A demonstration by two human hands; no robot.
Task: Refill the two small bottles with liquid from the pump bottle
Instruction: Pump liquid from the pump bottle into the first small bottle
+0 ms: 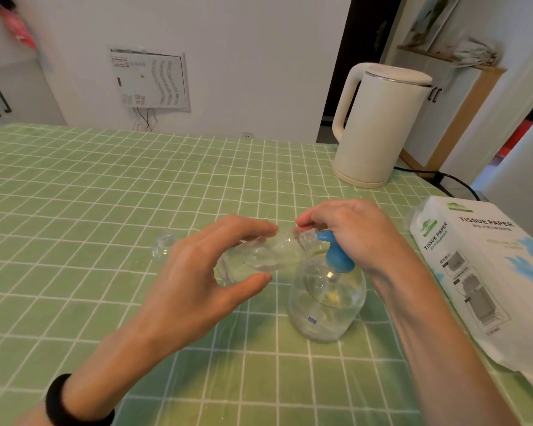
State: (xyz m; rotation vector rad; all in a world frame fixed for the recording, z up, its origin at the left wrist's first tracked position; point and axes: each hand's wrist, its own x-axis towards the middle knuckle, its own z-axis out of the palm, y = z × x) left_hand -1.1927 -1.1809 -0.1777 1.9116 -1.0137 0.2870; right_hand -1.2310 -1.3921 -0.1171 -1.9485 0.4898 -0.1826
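My left hand [203, 272] grips a small clear bottle [268, 256], tilted almost flat, thumb below and fingers above. Its threaded mouth [306, 238] meets the nozzle of the blue pump head [336, 256]. The clear pump bottle [326, 305] stands upright on the table with liquid inside. My right hand [351, 232] lies over the pump head, and its curled fingertips reach the small bottle's mouth. A second small clear bottle [163, 247] stands upright to the left, apart from both hands.
A green checked tablecloth [105, 195] covers the table. A white electric kettle [379, 124] stands at the back right, its black cord [443, 176] trailing off the edge. A tissue paper pack [480, 272] lies at the right.
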